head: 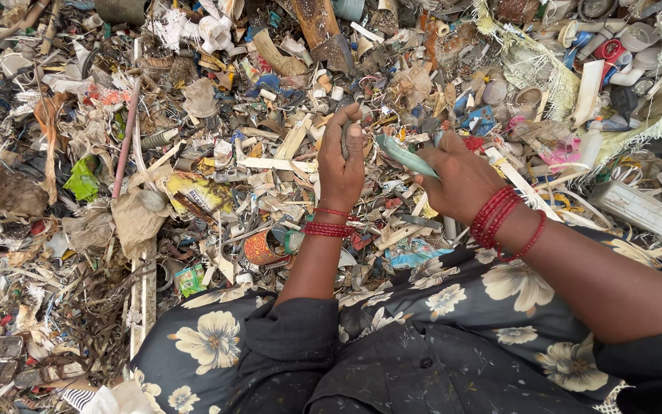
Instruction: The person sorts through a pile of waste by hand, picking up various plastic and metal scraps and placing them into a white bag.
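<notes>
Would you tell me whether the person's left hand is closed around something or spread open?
Closed. The left hand is curled into a fist, its fingers wrapped round a small dark scrap; what the scrap is, cannot tell.

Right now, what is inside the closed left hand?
The left hand grips a small dark grey piece, only its top edge showing between thumb and fingers. The rest is hidden.

dark floral garment point(438, 337) — red bangles point(499, 218) both wrists
</notes>
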